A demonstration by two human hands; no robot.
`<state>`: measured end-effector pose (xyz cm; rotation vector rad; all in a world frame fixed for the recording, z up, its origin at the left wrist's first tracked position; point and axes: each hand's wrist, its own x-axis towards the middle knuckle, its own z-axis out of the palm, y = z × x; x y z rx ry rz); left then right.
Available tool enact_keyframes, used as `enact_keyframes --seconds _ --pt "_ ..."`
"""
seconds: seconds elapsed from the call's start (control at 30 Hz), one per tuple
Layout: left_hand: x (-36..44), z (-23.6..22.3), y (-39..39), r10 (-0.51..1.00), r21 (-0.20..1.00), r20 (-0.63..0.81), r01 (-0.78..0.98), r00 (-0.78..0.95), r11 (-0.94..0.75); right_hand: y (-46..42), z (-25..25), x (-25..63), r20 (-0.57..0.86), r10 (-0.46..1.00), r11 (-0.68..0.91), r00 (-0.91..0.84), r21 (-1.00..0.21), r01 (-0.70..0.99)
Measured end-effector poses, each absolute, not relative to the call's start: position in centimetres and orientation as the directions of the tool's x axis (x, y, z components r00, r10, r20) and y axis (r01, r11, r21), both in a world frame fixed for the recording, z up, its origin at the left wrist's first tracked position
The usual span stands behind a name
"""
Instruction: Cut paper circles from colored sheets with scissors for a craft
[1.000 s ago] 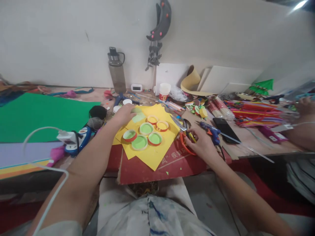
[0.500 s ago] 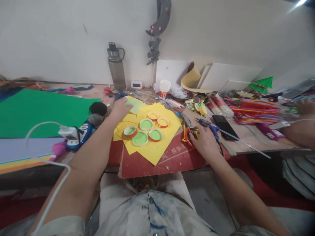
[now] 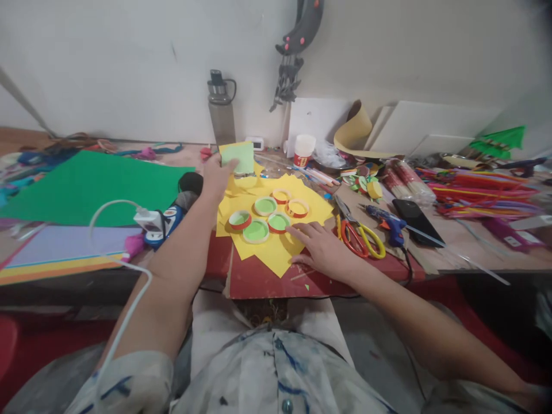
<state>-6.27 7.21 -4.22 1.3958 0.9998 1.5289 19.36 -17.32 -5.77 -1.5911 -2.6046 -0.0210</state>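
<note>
My left hand point(image 3: 219, 178) pinches a light green paper piece point(image 3: 240, 157) with a yellow top edge, lifted at the back of the yellow sheets point(image 3: 276, 261). On these sheets lie several shallow paper rings, some with green bottoms, such as the green-bottomed ring point(image 3: 256, 230) at the front and the yellow-centred ring point(image 3: 297, 207) at the right. My right hand point(image 3: 321, 247) is palm down with fingers spread, over the right edge of the sheets and close to a red-rimmed ring point(image 3: 279, 222). Scissors point(image 3: 356, 230) with red and yellow handles lie just right of it, apart from the fingers.
Right of the scissors are a blue glue gun point(image 3: 383, 221) and a black phone point(image 3: 417, 221). Behind stand a bottle point(image 3: 222, 112) and a paper cup point(image 3: 304, 151). A green sheet point(image 3: 99, 190) and a power strip point(image 3: 161, 226) with a white cable point(image 3: 129, 310) are at left.
My right hand has left the scissors and moved left to the yellow sheets. My left hand has raised the green paper piece. The camera view has shifted left.
</note>
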Motion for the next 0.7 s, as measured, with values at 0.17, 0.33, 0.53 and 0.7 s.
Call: enact_keyframes --seconds 0.17,0.33,0.53,0.7 --pt "-5.6 -3.6 7.1 0.972 0.919 0.232 -0.334 0.024 -0.211 -15.3 -5.3 17.9 0.057 0.948 0.31 -0.313 0.054 0.949" --pt "-5.5 -3.1 6.8 0.981 0.911 0.192 -0.376 0.03 -0.166 -13.4 -4.7 16.5 0.039 0.976 0.211 -0.215 0.097 0.973" --pt "-5.5 -2.6 6.6 0.98 0.913 0.197 -0.366 0.007 -0.18 -13.1 -4.8 16.6 0.037 0.899 0.438 -0.437 -0.021 0.899" --pt "-5.5 -2.7 6.9 0.98 0.897 0.198 -0.399 -0.022 -0.19 -11.9 -4.8 16.4 -0.027 0.856 0.516 -0.516 0.08 0.853"
